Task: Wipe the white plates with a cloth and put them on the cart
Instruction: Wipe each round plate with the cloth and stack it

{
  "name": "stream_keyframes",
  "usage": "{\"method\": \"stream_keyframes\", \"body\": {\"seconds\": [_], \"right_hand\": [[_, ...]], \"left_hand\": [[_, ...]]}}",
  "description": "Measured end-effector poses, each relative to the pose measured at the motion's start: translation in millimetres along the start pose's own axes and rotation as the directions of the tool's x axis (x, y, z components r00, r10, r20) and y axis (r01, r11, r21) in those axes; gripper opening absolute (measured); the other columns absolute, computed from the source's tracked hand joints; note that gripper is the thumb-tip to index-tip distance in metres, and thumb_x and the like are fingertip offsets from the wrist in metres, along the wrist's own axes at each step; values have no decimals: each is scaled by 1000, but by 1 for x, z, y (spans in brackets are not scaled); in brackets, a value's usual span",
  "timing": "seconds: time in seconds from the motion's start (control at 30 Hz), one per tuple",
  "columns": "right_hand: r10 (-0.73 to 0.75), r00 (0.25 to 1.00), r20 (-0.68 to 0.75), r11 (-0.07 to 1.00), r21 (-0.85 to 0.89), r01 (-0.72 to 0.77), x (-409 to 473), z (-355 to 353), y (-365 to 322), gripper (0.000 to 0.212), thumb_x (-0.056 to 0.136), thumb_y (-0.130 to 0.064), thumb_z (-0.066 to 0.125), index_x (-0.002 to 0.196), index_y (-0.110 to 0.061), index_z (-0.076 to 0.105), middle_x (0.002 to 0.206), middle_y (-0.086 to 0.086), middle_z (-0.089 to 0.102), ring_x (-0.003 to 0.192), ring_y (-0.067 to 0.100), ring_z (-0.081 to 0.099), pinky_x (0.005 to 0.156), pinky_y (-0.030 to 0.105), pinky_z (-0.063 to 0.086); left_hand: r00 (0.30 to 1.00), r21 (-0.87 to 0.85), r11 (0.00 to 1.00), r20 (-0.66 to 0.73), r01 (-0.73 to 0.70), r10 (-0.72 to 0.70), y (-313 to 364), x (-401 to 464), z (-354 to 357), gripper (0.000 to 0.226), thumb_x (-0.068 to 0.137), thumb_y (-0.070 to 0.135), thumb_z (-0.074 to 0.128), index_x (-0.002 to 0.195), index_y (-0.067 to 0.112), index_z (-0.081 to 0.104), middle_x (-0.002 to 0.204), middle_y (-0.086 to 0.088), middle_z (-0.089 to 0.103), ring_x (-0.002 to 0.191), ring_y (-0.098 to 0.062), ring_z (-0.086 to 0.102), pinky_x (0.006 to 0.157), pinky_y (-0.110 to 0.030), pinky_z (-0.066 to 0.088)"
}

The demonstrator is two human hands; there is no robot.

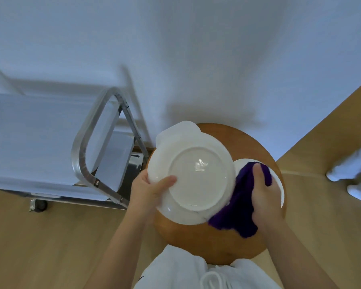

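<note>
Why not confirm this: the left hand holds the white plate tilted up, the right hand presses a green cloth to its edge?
Wrong colour. In the head view the cloth is dark purple, not green. The left hand does hold the white plate tilted up, and the right hand presses the cloth to its edge.

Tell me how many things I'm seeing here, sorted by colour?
White: 3, held plate, plate behind it, plate under the cloth
Purple: 1, cloth
Brown: 1, round wooden table
Silver: 1, cart
Total: 6
</note>
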State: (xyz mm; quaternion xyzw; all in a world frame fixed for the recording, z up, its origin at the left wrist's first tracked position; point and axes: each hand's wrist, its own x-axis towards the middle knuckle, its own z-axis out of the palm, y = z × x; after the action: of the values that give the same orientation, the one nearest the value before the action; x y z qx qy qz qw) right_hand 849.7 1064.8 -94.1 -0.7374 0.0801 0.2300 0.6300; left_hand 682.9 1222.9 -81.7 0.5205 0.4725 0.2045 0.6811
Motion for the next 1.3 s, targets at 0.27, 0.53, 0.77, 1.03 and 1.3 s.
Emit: {"method": "stream_keyframes", "body": {"seconds": [0.27,0.53,0.77,1.03,1.3], "right_hand": [[-657,661,362,628,-223,746,-32,57,-24,50,92,-42,39,139,-44,22,146,-12,28,134,14,25,110,35,24],[-582,487,651,230,-443,867,-52,86,-15,54,96,-37,16,147,-24,18,154,3,24,143,25,10,115,46,8],[-572,255,779,53,-275,960,-32,61,-33,63,81,-54,53,134,-20,50,144,8,42,129,30,39,101,47,33],[-790,275,548,210,-179,961,-22,51,-35,70,71,-53,63,124,-8,57,125,13,52,112,25,51,88,40,50],[-694,645,321,642,-129,755,-14,43,-39,68,72,-55,52,130,-20,51,123,-2,48,105,-9,44,86,5,37]], "left_hand": [[968,555,795,105,-247,227,19,1,20,43,65,31,84,95,26,53,87,11,59,80,-9,59,58,-21,48],[948,629,710,186,-316,258,20,-6,18,27,77,30,74,84,34,48,75,16,58,68,1,56,50,-7,39],[929,528,769,280,-361,243,20,-15,8,45,62,19,86,89,36,54,79,12,65,76,5,61,58,-5,46],[914,499,767,249,-405,320,26,-31,17,43,60,24,87,85,35,54,79,11,64,77,5,60,55,-9,49],[913,465,789,137,-401,384,32,-42,16,46,58,21,86,83,34,50,87,16,57,80,-8,59,52,-13,46]]}}
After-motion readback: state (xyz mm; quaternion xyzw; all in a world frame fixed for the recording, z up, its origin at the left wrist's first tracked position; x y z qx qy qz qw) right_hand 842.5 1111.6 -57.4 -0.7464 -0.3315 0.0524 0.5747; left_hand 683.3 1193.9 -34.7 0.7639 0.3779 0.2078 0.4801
